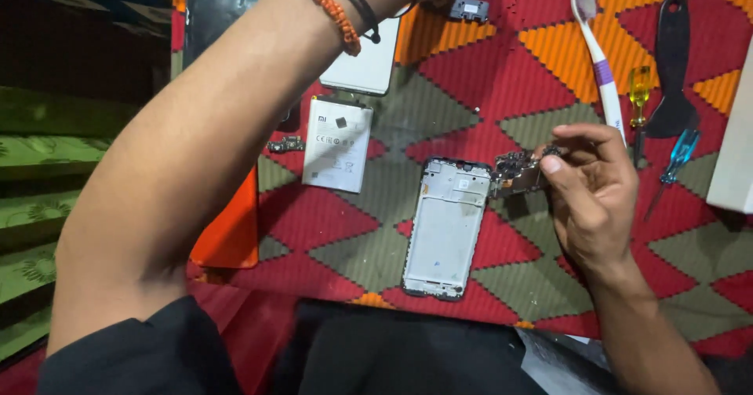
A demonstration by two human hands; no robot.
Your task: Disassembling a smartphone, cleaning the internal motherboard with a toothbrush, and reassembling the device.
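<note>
The right hand is closed in a pinch on a small dark circuit board, thumb and fingertips clamped on its right end. Just left of the board lies the emptied phone frame, face-up on the patterned mat; a white toothbrush lies just above the hand. The left hand is out of view past the top edge; only the forearm with an orange bead bracelet shows.

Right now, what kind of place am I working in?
Probably an informal phone repair spot on a patterned mat: an opened phone frame, a loose battery and screwdrivers, with a circuit board in your right hand.
</note>
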